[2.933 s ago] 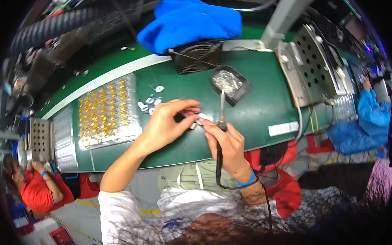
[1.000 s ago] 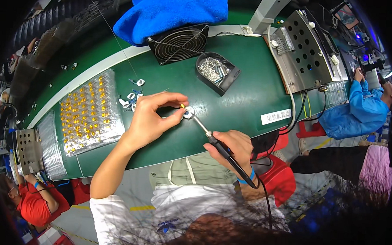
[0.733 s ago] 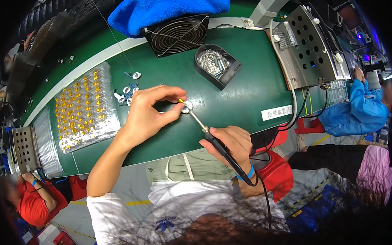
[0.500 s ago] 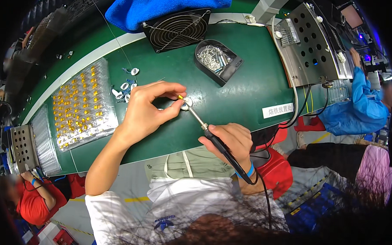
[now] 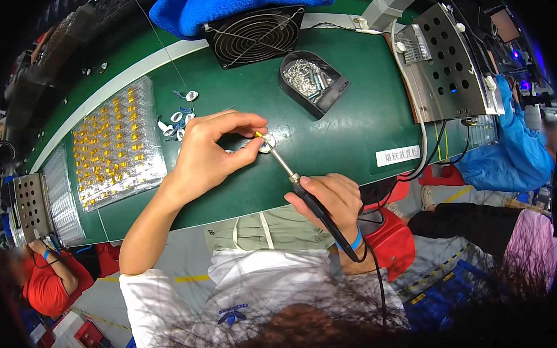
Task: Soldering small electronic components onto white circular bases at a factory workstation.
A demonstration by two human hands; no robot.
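Note:
My right hand grips a black-handled soldering iron like a pen, its metal shaft slanting up and left. The iron's tip touches or nearly touches a small round white part on the green bench. Thumb and forefinger of my left hand pinch a small yellow piece at the edge of that round part. What lies behind these fingers is hidden. Beyond my left hand lie several small round white parts with dark blue wires.
A clear plastic tray of yellow pieces lies at left. Farther back stand a black fan, a blue towel and a black bin of metal bits. A perforated metal box sits at right. Other people work on both sides.
Both hands hold nearly the same pose at the round part. The whole view has shifted slightly; the soldering iron is still at the yellow piece.

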